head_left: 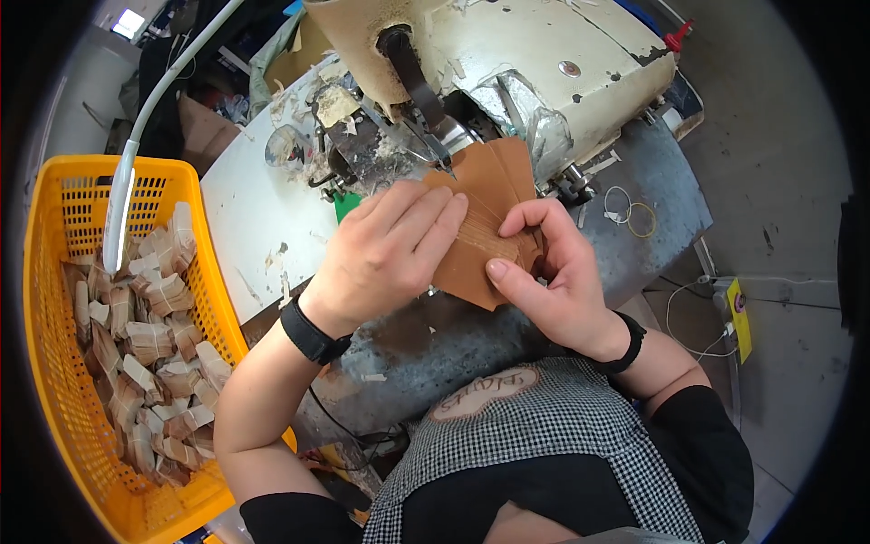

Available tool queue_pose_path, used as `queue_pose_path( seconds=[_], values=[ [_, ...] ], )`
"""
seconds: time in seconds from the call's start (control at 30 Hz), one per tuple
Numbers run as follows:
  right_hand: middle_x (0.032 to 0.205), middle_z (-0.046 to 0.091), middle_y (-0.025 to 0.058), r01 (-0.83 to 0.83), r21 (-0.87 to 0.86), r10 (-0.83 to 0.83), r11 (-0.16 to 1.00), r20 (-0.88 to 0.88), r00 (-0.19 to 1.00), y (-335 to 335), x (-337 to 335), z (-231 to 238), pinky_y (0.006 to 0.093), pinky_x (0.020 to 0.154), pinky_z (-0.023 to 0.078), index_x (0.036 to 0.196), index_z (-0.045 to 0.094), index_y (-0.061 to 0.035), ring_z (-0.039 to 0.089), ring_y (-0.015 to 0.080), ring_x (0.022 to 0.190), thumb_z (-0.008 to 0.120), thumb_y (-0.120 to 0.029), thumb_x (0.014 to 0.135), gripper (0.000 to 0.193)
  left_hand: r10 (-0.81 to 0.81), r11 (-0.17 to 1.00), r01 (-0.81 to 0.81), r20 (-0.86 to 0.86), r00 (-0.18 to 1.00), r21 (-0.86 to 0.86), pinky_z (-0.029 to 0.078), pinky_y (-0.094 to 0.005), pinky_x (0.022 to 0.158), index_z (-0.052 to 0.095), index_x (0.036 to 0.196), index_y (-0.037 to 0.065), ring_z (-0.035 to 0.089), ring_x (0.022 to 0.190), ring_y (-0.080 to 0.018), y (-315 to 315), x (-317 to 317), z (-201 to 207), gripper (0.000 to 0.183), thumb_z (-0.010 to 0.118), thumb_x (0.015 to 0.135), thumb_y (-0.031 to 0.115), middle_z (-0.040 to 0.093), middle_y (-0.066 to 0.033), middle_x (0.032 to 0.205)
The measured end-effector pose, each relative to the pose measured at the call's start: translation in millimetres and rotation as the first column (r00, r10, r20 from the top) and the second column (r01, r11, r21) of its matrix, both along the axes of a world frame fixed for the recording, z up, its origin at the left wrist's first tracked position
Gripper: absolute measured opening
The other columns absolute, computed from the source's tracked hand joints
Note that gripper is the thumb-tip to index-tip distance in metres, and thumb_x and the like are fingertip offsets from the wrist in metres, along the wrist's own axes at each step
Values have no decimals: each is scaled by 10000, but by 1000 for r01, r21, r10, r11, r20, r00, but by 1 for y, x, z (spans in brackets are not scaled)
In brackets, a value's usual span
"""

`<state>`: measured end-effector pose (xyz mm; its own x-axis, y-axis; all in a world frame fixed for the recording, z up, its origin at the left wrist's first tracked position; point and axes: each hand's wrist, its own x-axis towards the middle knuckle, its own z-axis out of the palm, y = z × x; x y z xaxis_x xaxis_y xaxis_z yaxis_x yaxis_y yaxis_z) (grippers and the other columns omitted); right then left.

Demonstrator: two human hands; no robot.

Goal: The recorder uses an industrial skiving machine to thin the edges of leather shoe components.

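Several flat brown leather-like pieces (498, 177) lie fanned out, overlapping, just below the metal foot (450, 136) of a worn cream-coloured machine (580, 59). My left hand (390, 249) rests over their left side, fingers together and pressed on the top piece close to the foot. On the near right side, my right hand (562, 281) grips the stack, thumb on top and the other fingers curled at its edge. Part of the stack is hidden behind both hands. Scraps and fluffy shavings (391, 154) cover the machine bed left of the foot.
At the left stands a yellow plastic crate (222, 317) full of small banded bundles (149, 340). A white lamp on a bent arm (118, 218) hangs over it. Thin bands (641, 220) lie on the grey worktop (671, 181). A cable and yellow tag (739, 322) are at right.
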<state>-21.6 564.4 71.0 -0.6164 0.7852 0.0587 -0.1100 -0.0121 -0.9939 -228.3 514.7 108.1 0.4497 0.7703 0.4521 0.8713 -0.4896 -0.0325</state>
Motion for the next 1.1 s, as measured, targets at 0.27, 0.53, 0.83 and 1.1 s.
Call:
queue_pose_path(
  seconds=[0.27,0.53,0.83,1.1],
  values=[
    [770,549,-44,23,-48,-24,999,-22,999,2,-3,0,178,508,359,1054,513,-61,436,-4,597,695,-139,849,285,0,1000,1,-22,1000,5,553,-349,742,649,1061,-36,634,892,-280,2,0,5,460,646,618,86,654,-135,1048],
    [783,552,-33,11,-23,-12,1000,-40,999,4,-4,-5,180,515,365,1049,519,-67,444,0,595,700,-147,842,287,13,1000,-13,-39,999,18,525,-315,758,637,1024,-43,608,908,-232,3,0,4,389,605,661,95,627,-106,989],
    [809,564,-35,21,-41,-22,999,-35,999,4,-4,-3,176,541,384,1074,529,-66,462,0,636,701,-133,842,297,18,1000,-18,-38,999,-8,526,-315,761,639,1040,-43,612,915,-231,3,1,5,405,607,660,94,632,-109,998],
    [832,576,-25,16,-3,-16,1000,-16,1000,3,-2,-2,185,571,416,1082,537,-64,491,9,682,701,-130,844,296,-6,1000,5,-46,999,-13,529,-322,766,637,1050,-44,612,913,-233,0,0,5,407,606,668,91,636,-110,1014]
  ],
)
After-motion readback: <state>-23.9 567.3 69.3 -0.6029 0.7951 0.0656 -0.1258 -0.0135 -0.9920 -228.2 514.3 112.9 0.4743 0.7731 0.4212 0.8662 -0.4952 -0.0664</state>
